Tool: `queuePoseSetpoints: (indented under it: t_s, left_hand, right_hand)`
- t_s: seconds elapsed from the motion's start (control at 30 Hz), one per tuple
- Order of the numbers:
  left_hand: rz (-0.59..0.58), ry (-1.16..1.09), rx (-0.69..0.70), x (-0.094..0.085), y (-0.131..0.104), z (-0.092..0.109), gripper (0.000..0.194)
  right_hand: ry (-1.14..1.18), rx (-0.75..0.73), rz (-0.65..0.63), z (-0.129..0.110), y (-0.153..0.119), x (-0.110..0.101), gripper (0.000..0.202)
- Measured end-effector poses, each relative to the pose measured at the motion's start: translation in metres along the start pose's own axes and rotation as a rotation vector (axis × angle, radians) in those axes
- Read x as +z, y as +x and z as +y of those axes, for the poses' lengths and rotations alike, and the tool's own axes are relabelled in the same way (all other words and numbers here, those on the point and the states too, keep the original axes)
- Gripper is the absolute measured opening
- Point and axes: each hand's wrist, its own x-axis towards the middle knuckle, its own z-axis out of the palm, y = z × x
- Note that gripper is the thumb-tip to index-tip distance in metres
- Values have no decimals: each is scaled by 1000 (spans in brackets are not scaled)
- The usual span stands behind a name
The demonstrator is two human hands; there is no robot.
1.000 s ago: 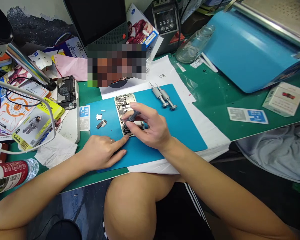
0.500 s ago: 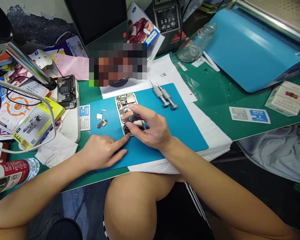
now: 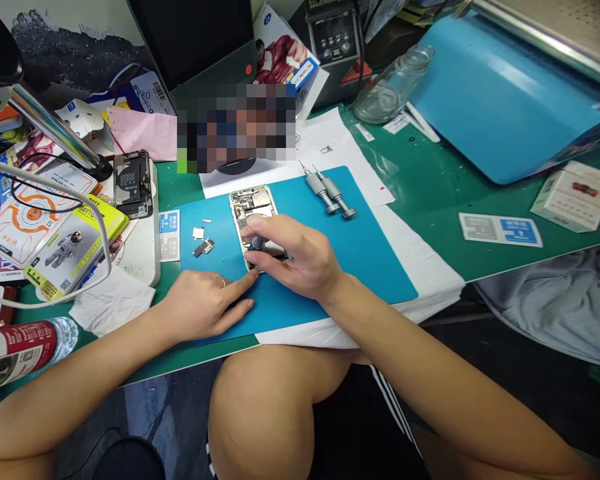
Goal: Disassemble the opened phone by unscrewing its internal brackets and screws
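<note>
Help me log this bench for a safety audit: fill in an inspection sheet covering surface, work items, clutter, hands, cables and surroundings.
Surface: blue mat over white paper on a green tabletop; spills: nothing seen.
Work items: opened phone, loose parts left of it, two grey screwdrivers right.
Clutter: yellow box, crumpled tissue and red-labelled bottle at left; glass jar on its side.
Hands: right hand holds a dark tool over the phone; left hand has a fingertip at its lower edge.
Cables: white cable loops over the boxes.
Surroundings: screen behind; one patch pixelated.
</note>
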Motion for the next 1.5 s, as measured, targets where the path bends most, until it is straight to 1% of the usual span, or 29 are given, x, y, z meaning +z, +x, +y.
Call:
queuePoseSetpoints:
  t_s: [0.13,0.3,0.4,0.53,0.8,1.0,1.17,1.23,1.3,1.4,1.43,1.5]
  left_hand:
    - [14,5,-1,1,0,0,43]
    - [-8,-4,0,2,-1,0,43]
    - [-30,-8,-6,2,-1,0,43]
    - [-18,-12,-6,2,-1,0,43]
    - [-23,-10,-8,2,-1,0,42]
    - [-38,-11,-21,2,-2,0,43]
    - [-17,-5,-13,2,-1,0,43]
    - [22,-22,-2,1,-1,0,40]
    - [121,-70,-21,0,0,0,34]
    - [340,-136,-165,0,0,-2,24]
    - [386,-144,-223,0,0,-3,22]
    - [406,-150,-303,0,1,-5,24]
  right_hand:
    - [11,15,19,-1,0,0,67]
    - [24,36,-4,-2,0,-1,65]
    - [49,104,-5,-3,-2,-2,64]
    - [70,190,-9,-7,-5,-2,62]
    - [111,229,-5,-6,-6,-1,59]
    - [167,247,30,-5,-6,1,63]
    - [169,249,33,-5,-7,1,60]
    - [179,278,29,-5,-7,1,58]
    - [210,308,30,-6,-7,1,57]
    - [303,333,36,-8,-7,4,55]
    - [331,340,30,-9,-7,4,54]
    - [366,358,12,-10,-7,6,53]
